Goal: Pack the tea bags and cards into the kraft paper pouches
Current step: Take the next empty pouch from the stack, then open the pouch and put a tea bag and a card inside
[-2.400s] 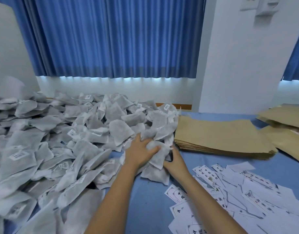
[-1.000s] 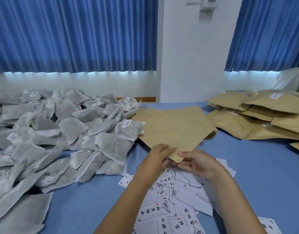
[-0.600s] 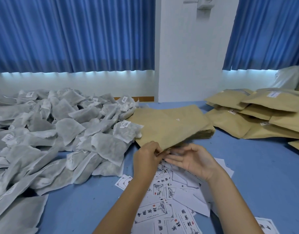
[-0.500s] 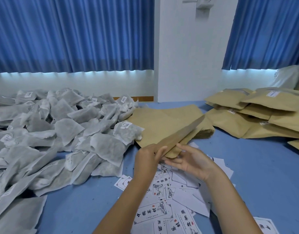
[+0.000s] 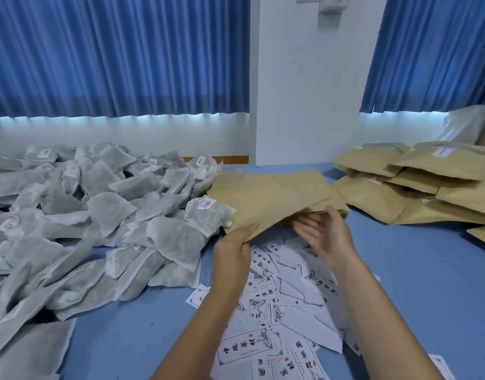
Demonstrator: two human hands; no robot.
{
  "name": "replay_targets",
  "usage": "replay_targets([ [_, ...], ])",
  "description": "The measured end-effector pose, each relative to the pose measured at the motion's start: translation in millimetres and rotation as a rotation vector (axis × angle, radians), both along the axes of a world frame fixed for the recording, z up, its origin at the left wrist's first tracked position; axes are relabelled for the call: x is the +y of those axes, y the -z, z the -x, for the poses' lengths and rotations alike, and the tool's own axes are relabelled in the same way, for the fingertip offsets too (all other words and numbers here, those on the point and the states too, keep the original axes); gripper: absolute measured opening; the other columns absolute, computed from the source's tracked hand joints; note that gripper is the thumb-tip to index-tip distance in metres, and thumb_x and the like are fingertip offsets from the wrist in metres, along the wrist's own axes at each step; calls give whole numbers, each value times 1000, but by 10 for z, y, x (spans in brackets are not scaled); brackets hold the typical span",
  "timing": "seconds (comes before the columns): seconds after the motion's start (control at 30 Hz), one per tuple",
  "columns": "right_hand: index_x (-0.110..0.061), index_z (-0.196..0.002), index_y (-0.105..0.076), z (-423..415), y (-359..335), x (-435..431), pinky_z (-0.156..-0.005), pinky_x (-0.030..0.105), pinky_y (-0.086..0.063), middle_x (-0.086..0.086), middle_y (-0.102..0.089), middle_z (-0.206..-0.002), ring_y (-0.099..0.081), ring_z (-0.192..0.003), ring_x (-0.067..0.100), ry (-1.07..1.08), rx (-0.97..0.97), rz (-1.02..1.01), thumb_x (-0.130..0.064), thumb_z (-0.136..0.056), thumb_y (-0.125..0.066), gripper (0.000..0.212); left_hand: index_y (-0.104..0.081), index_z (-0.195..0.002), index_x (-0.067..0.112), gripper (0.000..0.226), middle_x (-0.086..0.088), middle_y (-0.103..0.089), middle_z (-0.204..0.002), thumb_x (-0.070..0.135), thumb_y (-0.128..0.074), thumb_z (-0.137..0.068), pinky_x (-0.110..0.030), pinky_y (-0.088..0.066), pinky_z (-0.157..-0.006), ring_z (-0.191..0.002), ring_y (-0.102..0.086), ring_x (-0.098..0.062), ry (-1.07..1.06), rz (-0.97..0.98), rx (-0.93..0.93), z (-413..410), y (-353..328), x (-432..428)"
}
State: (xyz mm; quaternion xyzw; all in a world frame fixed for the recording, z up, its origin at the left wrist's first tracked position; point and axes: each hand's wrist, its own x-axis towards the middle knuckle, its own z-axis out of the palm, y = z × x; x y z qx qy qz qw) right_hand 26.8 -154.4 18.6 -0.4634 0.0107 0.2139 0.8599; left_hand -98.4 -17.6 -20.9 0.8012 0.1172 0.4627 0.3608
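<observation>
Left hand (image 5: 232, 249) pinches kraft pouch (image 5: 266, 201) corner; right hand (image 5: 324, 235) open at pouch edge. Cards (image 5: 248, 349) read 中国茶材; tea bag (image 5: 208, 216) labels unreadable.

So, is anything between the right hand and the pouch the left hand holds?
Nothing visible. The left hand pinches the near corner of the top kraft pouch; the open right hand is at its raised edge, above the cards.

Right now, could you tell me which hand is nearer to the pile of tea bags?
Left. The left hand pinches a kraft pouch just beside the tea bags; the right hand is farther right, past it.
</observation>
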Motion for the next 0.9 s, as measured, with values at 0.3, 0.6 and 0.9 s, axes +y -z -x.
replay_targets([
  [0.3, 6, -103, -55, 480, 224, 121, -53, 27, -58, 23, -65, -100, -66, -81, 29, -166, 22, 23, 5, -98, -38, 17, -71, -111, 20, 30, 13, -65, -119, 27, -72, -82, -24, -39, -105, -124, -49, -2, 313, -204, 304, 2, 69, 112],
  [0.6, 3, -105, -54, 542, 304, 90, -47, 25, -55, 17, -70, -80, -69, -59, 24, -233, -59, 339, -3, -100, -43, 13, -76, -96, 23, 21, 20, -69, -101, 21, -80, -75, -14, -46, -89, -94, -61, 9, 421, 75, 492, 20, 60, 140],
  [0.9, 0, -98, -56, 564, 297, 80, -51, 27, -56, 13, -71, -78, -68, -59, 25, -329, -85, 263, 4, -95, -47, 11, -75, -96, 18, 27, 9, -68, -102, 18, -83, -70, -6, -40, -79, -92, -60, 6, 452, 42, 439, 70, 41, 190],
])
